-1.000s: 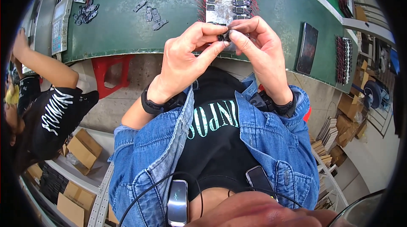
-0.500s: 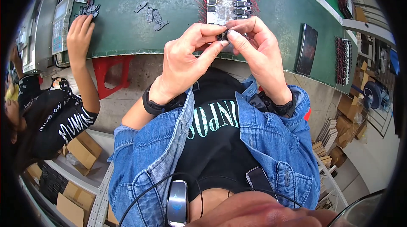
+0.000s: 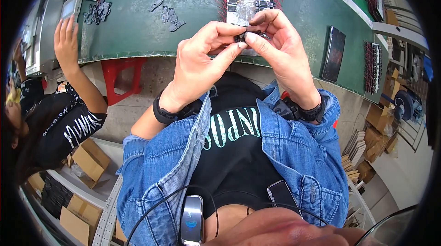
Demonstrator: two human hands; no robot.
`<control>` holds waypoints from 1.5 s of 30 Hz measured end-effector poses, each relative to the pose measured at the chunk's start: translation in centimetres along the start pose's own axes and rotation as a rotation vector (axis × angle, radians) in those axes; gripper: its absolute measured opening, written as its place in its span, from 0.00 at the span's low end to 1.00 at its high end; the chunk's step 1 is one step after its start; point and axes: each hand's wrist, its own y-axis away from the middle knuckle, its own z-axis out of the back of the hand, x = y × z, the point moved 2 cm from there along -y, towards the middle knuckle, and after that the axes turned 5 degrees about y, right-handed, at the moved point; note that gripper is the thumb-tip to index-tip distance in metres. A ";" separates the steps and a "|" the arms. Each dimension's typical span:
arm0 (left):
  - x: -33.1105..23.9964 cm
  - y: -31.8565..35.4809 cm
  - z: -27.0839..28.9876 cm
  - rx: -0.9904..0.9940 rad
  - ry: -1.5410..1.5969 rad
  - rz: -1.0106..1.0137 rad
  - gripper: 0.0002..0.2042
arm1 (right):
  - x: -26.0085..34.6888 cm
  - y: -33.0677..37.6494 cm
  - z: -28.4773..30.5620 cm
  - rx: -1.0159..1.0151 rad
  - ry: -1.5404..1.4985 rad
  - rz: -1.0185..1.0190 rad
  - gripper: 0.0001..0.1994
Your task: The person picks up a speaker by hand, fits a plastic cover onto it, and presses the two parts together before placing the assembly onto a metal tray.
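Head-worn fisheye, facing down at close range on left hand, right hand, bench; rim details hard to tell.

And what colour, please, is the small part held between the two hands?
The small part looks black, shown best in the head view.

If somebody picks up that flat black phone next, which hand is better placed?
Probably the right hand: it's nearer the black phone, on that side. The left hand is farther away. Both touch a small black part.
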 end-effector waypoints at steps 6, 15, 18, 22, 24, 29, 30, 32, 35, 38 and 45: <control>0.4 -0.1 0.3 0.027 0.167 0.150 0.11 | -0.2 -0.4 0.7 0.030 -0.104 -0.134 0.13; 0.4 -1.1 0.4 0.046 0.181 0.159 0.10 | -0.6 -0.9 0.5 0.050 0.077 0.008 0.10; -0.6 -1.7 1.4 0.096 0.334 0.279 0.08 | -0.2 -0.6 0.5 0.068 0.099 0.029 0.09; -1.3 -2.2 1.8 0.174 0.154 0.209 0.07 | 0.8 -0.4 0.1 0.083 0.103 0.055 0.10; -1.9 -3.5 2.3 0.148 0.047 0.144 0.07 | 1.8 -0.4 0.1 0.020 0.209 0.096 0.13; -1.2 -7.8 4.7 0.016 -0.083 0.007 0.06 | 3.9 -0.9 2.1 -0.189 0.749 0.355 0.14; -1.1 -8.1 4.9 -0.016 -0.043 -0.007 0.06 | 3.9 -0.8 2.2 -0.133 0.844 0.369 0.13; -0.8 -6.7 4.7 -0.011 -0.010 0.044 0.06 | 3.7 -0.5 2.1 -0.013 1.028 0.390 0.10; -1.1 -3.8 3.6 0.015 0.064 0.150 0.06 | 3.0 -0.2 1.9 -0.021 1.064 0.421 0.08; -0.7 -1.1 3.1 0.010 0.015 0.234 0.07 | 2.6 -0.9 2.6 -0.057 1.090 0.433 0.07; 2.1 -0.2 1.9 0.035 -0.193 0.122 0.05 | 1.4 -2.6 2.2 -0.027 1.135 0.513 0.07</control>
